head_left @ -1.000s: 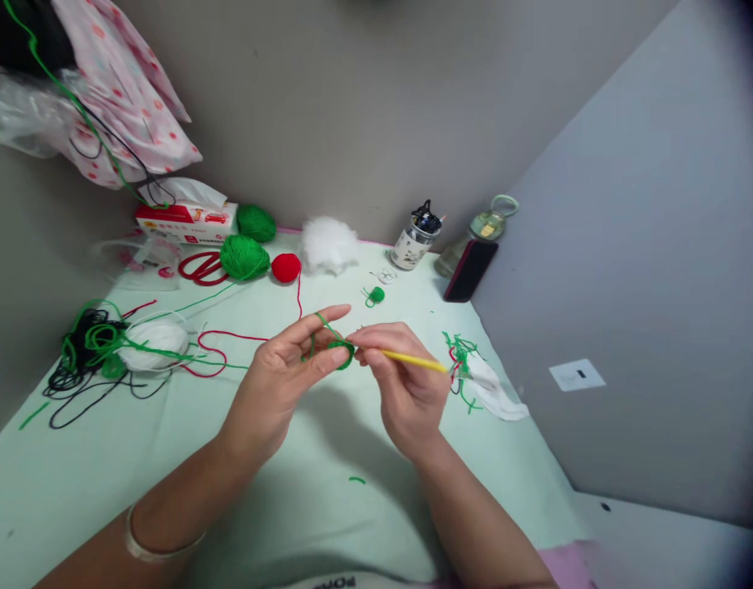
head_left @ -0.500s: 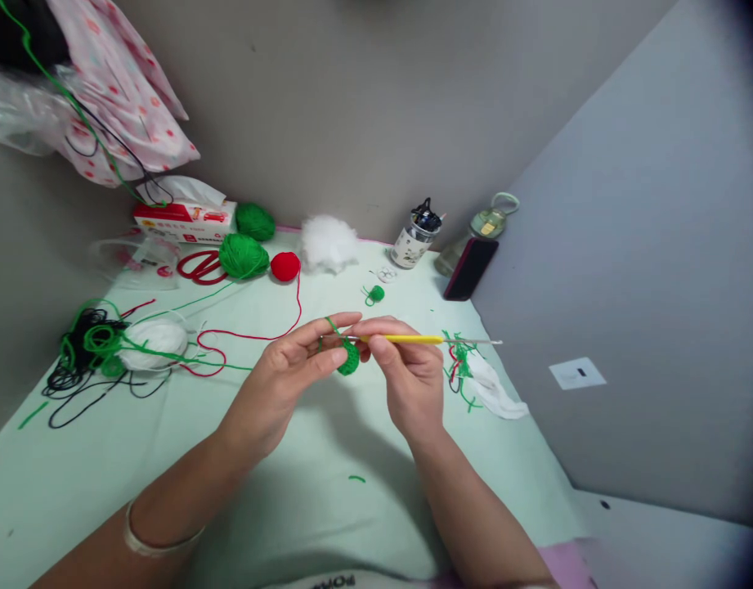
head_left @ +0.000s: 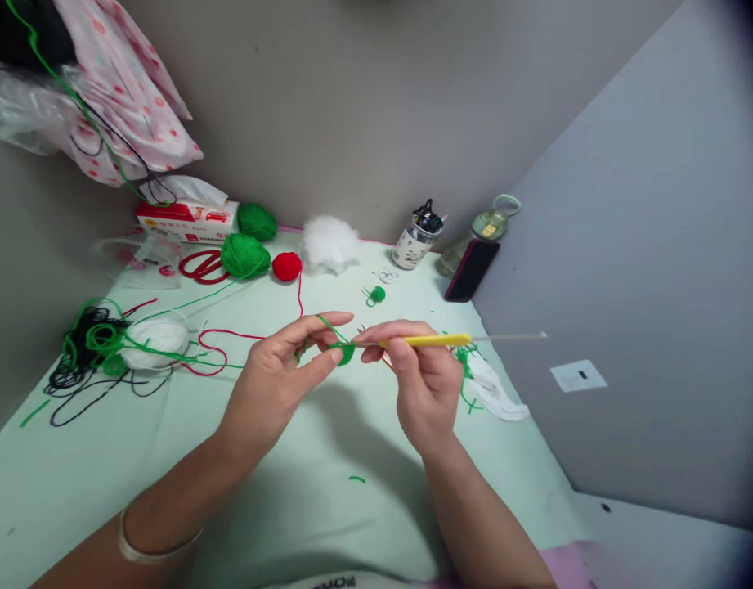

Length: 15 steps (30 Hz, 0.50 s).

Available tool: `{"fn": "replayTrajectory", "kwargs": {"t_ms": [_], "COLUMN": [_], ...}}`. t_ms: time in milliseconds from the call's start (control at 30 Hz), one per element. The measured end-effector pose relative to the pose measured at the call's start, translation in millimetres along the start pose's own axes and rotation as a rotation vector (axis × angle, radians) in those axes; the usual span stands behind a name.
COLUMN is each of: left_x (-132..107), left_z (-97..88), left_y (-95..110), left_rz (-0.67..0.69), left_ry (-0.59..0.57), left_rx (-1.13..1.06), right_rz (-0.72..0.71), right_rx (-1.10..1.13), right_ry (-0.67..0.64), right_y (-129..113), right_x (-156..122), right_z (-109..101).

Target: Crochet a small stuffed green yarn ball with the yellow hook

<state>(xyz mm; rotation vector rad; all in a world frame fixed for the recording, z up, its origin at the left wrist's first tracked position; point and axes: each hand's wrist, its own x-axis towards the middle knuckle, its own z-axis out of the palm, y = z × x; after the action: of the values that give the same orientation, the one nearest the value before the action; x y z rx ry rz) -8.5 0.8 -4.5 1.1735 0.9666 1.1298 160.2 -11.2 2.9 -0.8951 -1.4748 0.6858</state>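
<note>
Between the thumb and fingers of my left hand (head_left: 278,368) is a small green crochet piece (head_left: 345,354), partly hidden by the thumb. Green yarn (head_left: 332,328) runs over my raised left index finger down to it. My right hand (head_left: 422,372) grips a crochet hook (head_left: 441,340) by its yellow handle. The hook's left end reaches the top of the green piece; its other metal end sticks out to the right. Some metal tips of a tool show behind my right fingers, its kind unclear.
Green yarn balls (head_left: 245,256), a red yarn ball (head_left: 286,267), white stuffing (head_left: 330,244) and a tissue box (head_left: 186,222) line the back. Tangled black cord (head_left: 85,352) and white yarn (head_left: 155,342) lie left. A pen cup (head_left: 414,243), bottle (head_left: 454,258) and phone (head_left: 472,270) stand right.
My right hand and the crochet hook have moved to the right, away from the left fingers. The yarn over my left index finger now slants down to the green piece, which is turned and shows less.
</note>
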Motion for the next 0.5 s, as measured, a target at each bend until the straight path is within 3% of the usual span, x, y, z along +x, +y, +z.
{"fn": "replayTrajectory", "kwargs": {"t_ms": [133,267,400,500], "left_x": [-0.7,-0.2,-1.8,-3.0], "left_z": [4.1,7.2,8.6,10.3], "left_y": [3.2,5.1,6.4,5.7], "left_rz": [0.103,0.195,0.14,0.043], "left_ry": [0.099,0.167,0.178,0.145], "left_rx": [0.161,0.273,0.246,0.123], "right_rz": [-0.313,-0.457,-0.617,-0.607], "right_rx": [-0.279,-0.394,-0.564,-0.712], "right_ry": [-0.107,-0.089,-0.044,-0.068], "right_y": [-2.4,3.2,11.9,14.3], "right_x": [-3.2,-4.7,-9.4,-12.6], "right_z": [0.1,3.3,6.6,6.8]}}
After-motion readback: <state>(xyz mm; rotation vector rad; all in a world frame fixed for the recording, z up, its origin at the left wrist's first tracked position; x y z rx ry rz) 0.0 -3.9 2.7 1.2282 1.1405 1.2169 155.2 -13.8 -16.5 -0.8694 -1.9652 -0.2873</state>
